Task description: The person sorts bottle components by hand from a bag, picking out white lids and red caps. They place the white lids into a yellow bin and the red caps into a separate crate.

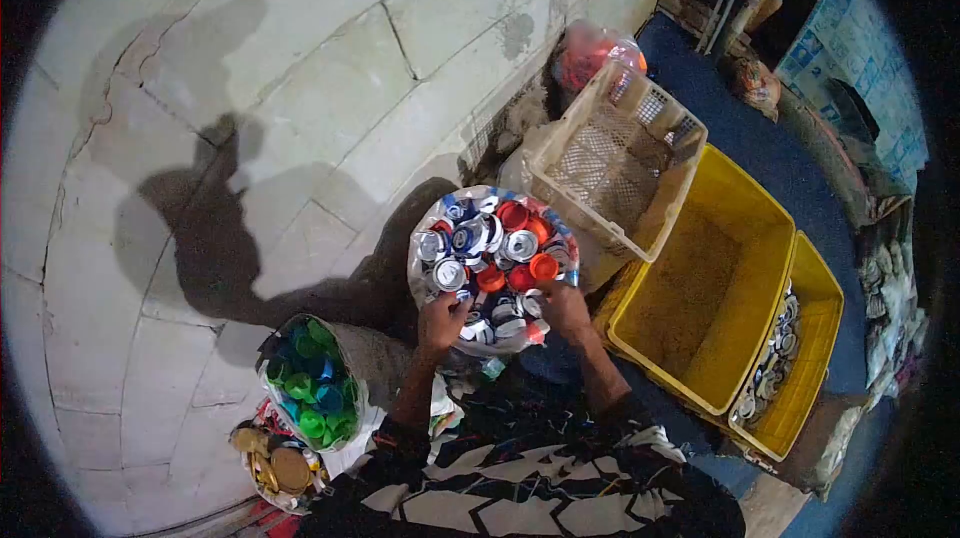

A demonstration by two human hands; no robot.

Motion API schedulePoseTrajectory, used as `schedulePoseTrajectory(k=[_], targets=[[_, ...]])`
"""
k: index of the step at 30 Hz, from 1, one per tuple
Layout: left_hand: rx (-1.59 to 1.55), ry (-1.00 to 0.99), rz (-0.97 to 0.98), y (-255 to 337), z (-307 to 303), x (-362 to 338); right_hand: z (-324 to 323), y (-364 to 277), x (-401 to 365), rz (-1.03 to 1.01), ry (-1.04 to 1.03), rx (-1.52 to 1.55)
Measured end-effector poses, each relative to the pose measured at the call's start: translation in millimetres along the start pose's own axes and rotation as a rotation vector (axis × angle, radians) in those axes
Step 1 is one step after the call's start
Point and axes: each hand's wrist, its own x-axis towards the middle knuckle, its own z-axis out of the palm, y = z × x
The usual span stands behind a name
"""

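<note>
A round-mouthed plastic sack (415, 283) full of lids stands in front of me, between my two hands. White and silver lids (450, 274) and red-orange caps (544, 267) fill it to the top. My left hand (440, 324) is closed at the sack's near left rim, with the thumb over the inner side. On the near right rim rests my right hand (567, 310), its fingers curled close to an orange cap. The fingertips of both hands are partly hidden among the lids.
Left of me stand a sack of green and blue caps (312, 378) and a bag of brownish lids (290, 470). A cream perforated crate (610, 225) leans over a large yellow bin (690, 288). Beside it, a smaller yellow bin (822, 313) holds metallic lids. A pale block wall (330, 118) rises ahead.
</note>
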Motion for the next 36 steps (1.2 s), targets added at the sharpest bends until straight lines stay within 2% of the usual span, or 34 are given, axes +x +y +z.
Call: schedulePoseTrajectory(k=[4,7,9,10,12,13,16,17,18,21,24,25,27,28,29,31,32,33,35,36], targets=[[0.038,-0.016,-0.041,1.1,-15.5,-14.8,53.0,-8.7,49.1,0.013,-0.038,0.089],[0.112,-0.177,-0.233,5.7,-17.9,-21.3,76.7,-4.8,83.2,0.155,-0.06,0.252],[-0.004,-0.092,-0.288,11.3,-16.0,-36.3,80.2,-17.0,95.0,0.084,0.053,0.384],[-0.055,-0.042,-0.31,14.2,-16.3,-41.1,110.7,11.3,109.7,0.123,0.019,0.763],[0.006,0.02,-0.211,6.6,-11.5,-54.8,153.8,53.4,140.2,0.05,0.102,0.567],[0.039,0.042,-0.158,4.2,-8.8,-58.7,141.6,28.8,140.3,0.129,0.13,0.483],[0.083,-0.093,-0.373,31.7,-24.0,-57.3,114.7,-23.4,140.5,0.27,0.121,0.234],[0.074,-0.064,-0.358,30.8,-23.5,-58.5,115.7,-22.6,141.8,0.301,0.109,0.152],[0.063,-0.034,-0.341,29.1,-22.1,-58.3,133.6,3.4,152.4,0.213,0.09,0.204],[0.086,0.004,-0.311,29.9,-19.6,-49.0,121.1,-9.2,159.8,0.312,-0.141,0.195],[0.13,0.038,-0.221,20.3,-13.9,-35.2,93.4,-33.0,133.4,0.351,-0.058,0.824],[0.14,0.05,-0.181,13.6,-8.9,-31.5,78.3,-38.5,122.5,0.345,-0.035,0.817],[0.238,-0.025,-0.225,10.2,-3.8,-7.1,45.2,-48.5,101.1,0.332,0.015,0.801],[0.288,-0.062,-0.246,8.1,0.5,1.1,31.0,-45.1,85.0,0.263,0.029,0.831],[0.393,0.05,-0.115,2.6,7.1,4.7,17.6,-44.3,72.0,0.188,0.13,0.598],[0.584,0.28,0.152,-7.0,20.7,12.2,17.2,-4.6,55.8,0.042,0.141,0.466],[0.57,0.311,0.14,-8.5,26.1,20.8,32.2,27.5,48.9,0.027,0.192,0.499],[0.597,0.234,0.106,-1.7,24.1,27.0,46.8,59.2,42.0,0.011,0.243,0.53],[0.652,0.082,0.037,14.2,14.3,35.7,3.1,26.1,9.0,0.207,0.117,0.593],[0.636,0.054,0.041,5.1,17.1,39.9,-12.0,7.0,-5.1,0.269,0.132,0.717]])
